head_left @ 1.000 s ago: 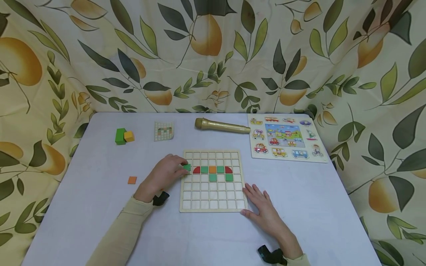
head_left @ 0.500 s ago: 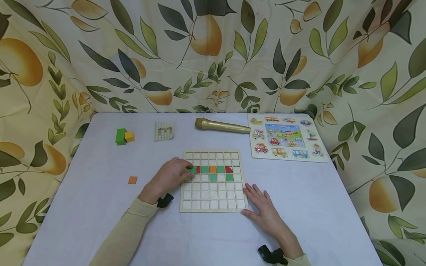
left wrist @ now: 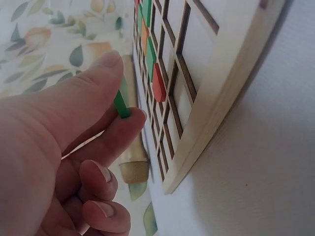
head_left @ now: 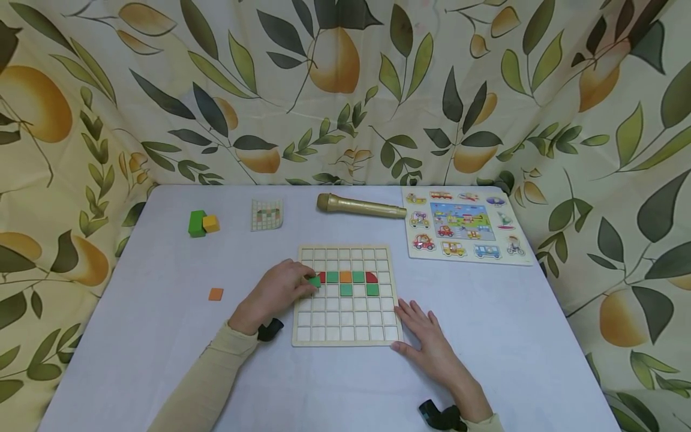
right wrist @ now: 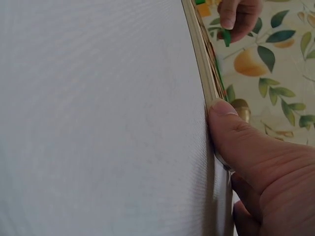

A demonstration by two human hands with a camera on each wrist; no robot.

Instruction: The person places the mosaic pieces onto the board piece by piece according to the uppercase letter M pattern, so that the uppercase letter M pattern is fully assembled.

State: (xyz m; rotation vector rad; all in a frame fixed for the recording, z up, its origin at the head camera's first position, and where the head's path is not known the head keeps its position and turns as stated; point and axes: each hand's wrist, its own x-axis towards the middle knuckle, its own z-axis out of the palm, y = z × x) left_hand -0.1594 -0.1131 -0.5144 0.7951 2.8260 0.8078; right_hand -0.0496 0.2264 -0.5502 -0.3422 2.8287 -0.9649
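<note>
My left hand [head_left: 275, 294] pinches a small green square tile [head_left: 315, 281] between thumb and index finger, over the left part of a wooden grid board [head_left: 345, 344]. In the left wrist view the green tile [left wrist: 121, 105] stands on edge between the fingertips, clear of the grid. One row of the board holds a red rounded tile [head_left: 371, 277] on the right, another partly hidden red one at the left, and green tiles with an orange tile [head_left: 345, 276] between them. Two green tiles sit in the row below. My right hand [head_left: 429, 345] rests with spread fingers against the board's right edge.
A loose orange tile [head_left: 215, 294] lies left of my left hand. Behind stand green and yellow blocks [head_left: 197, 224], a small patterned card [head_left: 267, 215], a gold microphone [head_left: 358, 206] and a vehicle puzzle board [head_left: 466, 225]. A patterned curtain [head_left: 345, 120] borders the table.
My left hand has moved right with the green tile, from the board's left rim to over the grid beside the left red tile. My right hand has stayed in place.
</note>
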